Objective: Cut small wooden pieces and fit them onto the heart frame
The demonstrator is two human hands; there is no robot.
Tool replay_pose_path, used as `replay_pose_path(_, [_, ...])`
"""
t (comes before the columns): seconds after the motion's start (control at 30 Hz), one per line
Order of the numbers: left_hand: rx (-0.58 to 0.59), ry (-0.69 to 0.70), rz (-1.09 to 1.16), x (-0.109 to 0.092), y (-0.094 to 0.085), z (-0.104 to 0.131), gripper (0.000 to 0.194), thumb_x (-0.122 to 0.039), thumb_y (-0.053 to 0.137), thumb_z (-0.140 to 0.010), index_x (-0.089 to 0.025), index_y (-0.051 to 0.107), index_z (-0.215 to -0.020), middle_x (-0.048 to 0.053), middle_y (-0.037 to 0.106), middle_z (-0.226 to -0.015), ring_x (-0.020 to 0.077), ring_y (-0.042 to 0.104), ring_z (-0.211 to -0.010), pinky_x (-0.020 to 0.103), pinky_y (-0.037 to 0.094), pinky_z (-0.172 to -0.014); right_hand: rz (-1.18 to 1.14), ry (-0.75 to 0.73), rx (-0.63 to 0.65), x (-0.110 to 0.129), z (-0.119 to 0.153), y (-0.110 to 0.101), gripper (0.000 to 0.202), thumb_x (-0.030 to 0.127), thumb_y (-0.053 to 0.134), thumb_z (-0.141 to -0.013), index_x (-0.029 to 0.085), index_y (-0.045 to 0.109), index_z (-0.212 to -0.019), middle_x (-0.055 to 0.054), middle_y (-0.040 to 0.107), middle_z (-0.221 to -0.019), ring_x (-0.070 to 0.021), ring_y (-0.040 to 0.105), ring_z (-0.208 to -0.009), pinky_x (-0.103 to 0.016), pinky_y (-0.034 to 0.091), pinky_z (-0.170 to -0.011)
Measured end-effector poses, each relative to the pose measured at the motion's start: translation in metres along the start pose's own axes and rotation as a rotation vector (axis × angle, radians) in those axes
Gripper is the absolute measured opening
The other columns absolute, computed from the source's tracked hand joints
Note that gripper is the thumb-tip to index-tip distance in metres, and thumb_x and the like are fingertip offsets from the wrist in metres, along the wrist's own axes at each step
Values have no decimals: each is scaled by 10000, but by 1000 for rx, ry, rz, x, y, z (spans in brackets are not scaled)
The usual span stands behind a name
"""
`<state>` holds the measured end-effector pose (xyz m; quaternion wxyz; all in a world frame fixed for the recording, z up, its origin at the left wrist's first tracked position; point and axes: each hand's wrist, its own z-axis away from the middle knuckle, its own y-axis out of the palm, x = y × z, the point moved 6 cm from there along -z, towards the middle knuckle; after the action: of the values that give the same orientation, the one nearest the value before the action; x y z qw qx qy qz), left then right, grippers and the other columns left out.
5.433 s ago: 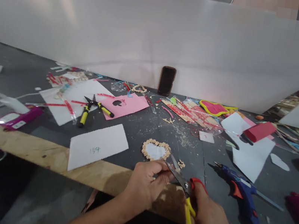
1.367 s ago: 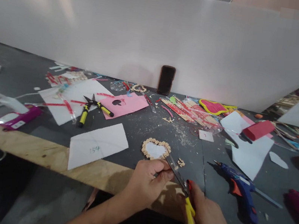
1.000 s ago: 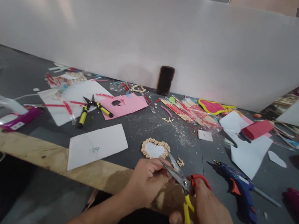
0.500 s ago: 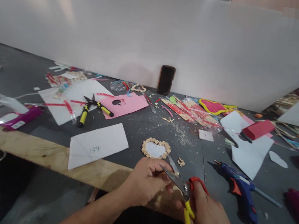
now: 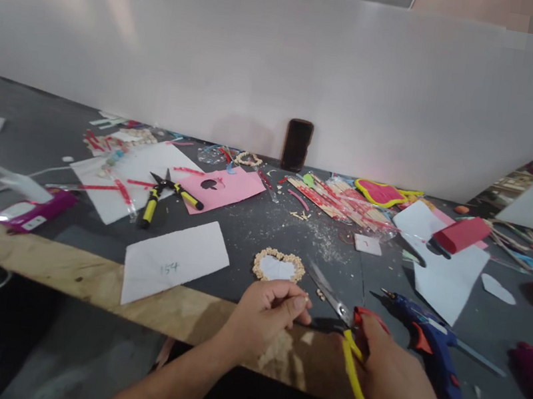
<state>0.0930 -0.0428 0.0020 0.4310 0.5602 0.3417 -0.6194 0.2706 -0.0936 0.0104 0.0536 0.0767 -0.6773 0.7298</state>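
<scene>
My left hand point(image 5: 269, 311) is closed in a pinch, with a small pale piece point(image 5: 306, 297) barely visible at the fingertips. In my right hand point(image 5: 384, 366) is a pair of scissors point(image 5: 342, 311) with red and yellow handles, its blades spread and pointing left, beside the left fingertips. Just beyond my left hand lies a heart-shaped white paper point(image 5: 276, 268) edged with small tan pieces point(image 5: 257, 267). A few loose tan pieces point(image 5: 321, 294) lie near the scissor blades.
A blue glue gun point(image 5: 432, 334) rests at the right. Yellow-handled pliers point(image 5: 159, 192), pink paper point(image 5: 235, 188) and a white card point(image 5: 175, 266) are at the left. A phone point(image 5: 297, 145) leans against the white partition point(image 5: 193, 53). Wooden sticks point(image 5: 319, 201) lie farther back.
My right hand has drawn the scissors rightward, away from my left fingertips. My left hand keeps its pinch in nearly the same place.
</scene>
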Motion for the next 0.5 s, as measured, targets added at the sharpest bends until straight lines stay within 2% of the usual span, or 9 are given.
replay_pose_path(0.1, [7,-3,-30,-2,-7,0,252,-316,544,-813,-101,669,-849,81,710,-726,102,511,-562,202,415,-550,-43,43,-26,-13,-4,2,201,437,443,-828,236,432,-833,-37,648,-643,-207,625,-523,-264,364,-450])
replay_pose_path(0.23, [-11,36,-103,-10,-23,-1,237,-295,558,-812,-111,687,-889,79,725,-759,103,533,-569,203,435,-557,-106,66,-68,-19,-2,10,162,402,469,-799,251,410,-795,-15,625,-632,-195,629,-544,-255,391,-468])
replay_pose_path(0.37, [-106,94,-260,-31,-55,-11,218,-304,564,-799,-135,680,-874,54,729,-761,117,590,-592,203,447,-558,-106,73,-158,-12,4,12,143,390,449,-787,250,428,-806,-25,631,-646,-216,634,-557,-273,398,-490])
replay_pose_path(0.5, [-197,270,-584,-62,-95,-46,203,-310,571,-785,-167,677,-881,30,737,-813,162,662,-761,233,492,-687,-122,176,-265,-10,11,13,172,428,415,-798,259,448,-792,-18,614,-591,-221,617,-519,-278,387,-479])
